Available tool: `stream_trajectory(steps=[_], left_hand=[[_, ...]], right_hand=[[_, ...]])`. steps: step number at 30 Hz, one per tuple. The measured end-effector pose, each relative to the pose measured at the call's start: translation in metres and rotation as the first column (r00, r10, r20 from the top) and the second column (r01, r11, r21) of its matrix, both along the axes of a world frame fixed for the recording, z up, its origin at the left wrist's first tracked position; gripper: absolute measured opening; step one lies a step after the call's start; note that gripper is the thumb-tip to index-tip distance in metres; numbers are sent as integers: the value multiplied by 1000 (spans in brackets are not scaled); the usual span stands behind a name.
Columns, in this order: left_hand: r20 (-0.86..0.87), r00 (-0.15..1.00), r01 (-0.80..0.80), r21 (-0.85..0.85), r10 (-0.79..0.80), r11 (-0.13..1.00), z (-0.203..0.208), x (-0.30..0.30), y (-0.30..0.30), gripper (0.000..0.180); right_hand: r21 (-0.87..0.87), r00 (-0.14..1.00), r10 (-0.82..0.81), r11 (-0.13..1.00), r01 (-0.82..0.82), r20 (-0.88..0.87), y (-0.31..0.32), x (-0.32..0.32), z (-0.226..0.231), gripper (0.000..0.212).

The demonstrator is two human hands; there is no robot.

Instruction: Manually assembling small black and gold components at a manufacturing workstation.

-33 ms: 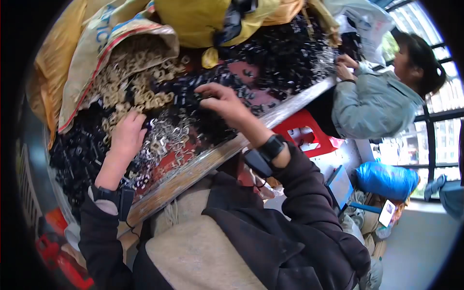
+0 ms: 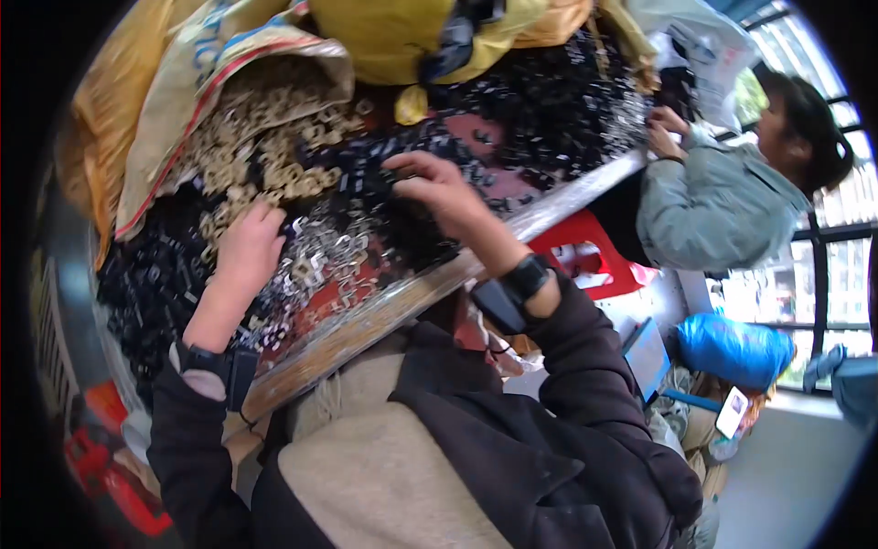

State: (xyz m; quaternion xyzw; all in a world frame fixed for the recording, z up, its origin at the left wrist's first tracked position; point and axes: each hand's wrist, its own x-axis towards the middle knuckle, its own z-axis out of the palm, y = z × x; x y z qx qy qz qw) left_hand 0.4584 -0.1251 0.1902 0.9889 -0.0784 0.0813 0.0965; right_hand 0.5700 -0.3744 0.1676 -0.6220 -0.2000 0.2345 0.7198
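Looks like a small-parts workshop: wood-edged bench [image 2: 366,335] heaped with loose black pieces [image 2: 558,114], tan pieces [image 2: 265,169] and shiny pieces [image 2: 315,254]; open woven sack [image 2: 169,137], tan ones at its mouth; co-worker [image 2: 718,206] at same bench; red plastic stool [image 2: 573,231]; big framed windows [image 2: 816,231].

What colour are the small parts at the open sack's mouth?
The small parts are beige, best seen in the head view.

Beige ring-shaped parts [image 2: 265,174] lie in and before the mouth of a white woven sack [image 2: 174,133] at the left rear, small black parts [image 2: 151,265] on both sides of them. Silvery clips [image 2: 320,256] lie nearer the long wooden table edge [image 2: 366,334]; a red plastic stool [image 2: 569,233] is on that edge's near side, at right.
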Motion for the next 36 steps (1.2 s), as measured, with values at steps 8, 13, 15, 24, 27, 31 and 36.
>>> stream_trajectory(steps=[8, 13, 15, 24, 27, 31, 36], left_hand=[[-67, 998, -41, -336, 20, 941, 14, 1, -1, 26], [-423, 899, -431, -901, -115, -56, 39, -15, -19, 29], [-394, 908, -418, -883, -143, -216, 41, -21, -12, 30], [-426, 901, -406, -764, -80, -502, 31, -68, 69, 31], [-487, 859, -436, -858, 158, -273, 45, -86, 93, 31], [-275, 780, -564, -699, 563, 440, 35, -102, 132, 34], [102, 869, -485, -29, 485, 874, 27, -97, 130, 38]], right_hand=[[138, 911, 44, 990, 14, -411, 12, 19, 8, 26], [-59, 993, 120, 991, -119, -1, 79, -19, 50, 26], [-238, 860, 194, 967, -88, 472, 110, -36, 49, 32], [-285, 538, 479, 868, -406, 693, 148, -67, 52, 61], [-613, 333, 555, 784, 96, 762, 116, -41, 53, 70], [-757, 295, 713, 505, 414, 636, 76, -18, 34, 73], [-750, 352, 676, 483, 451, 647, 56, -5, 12, 61]])
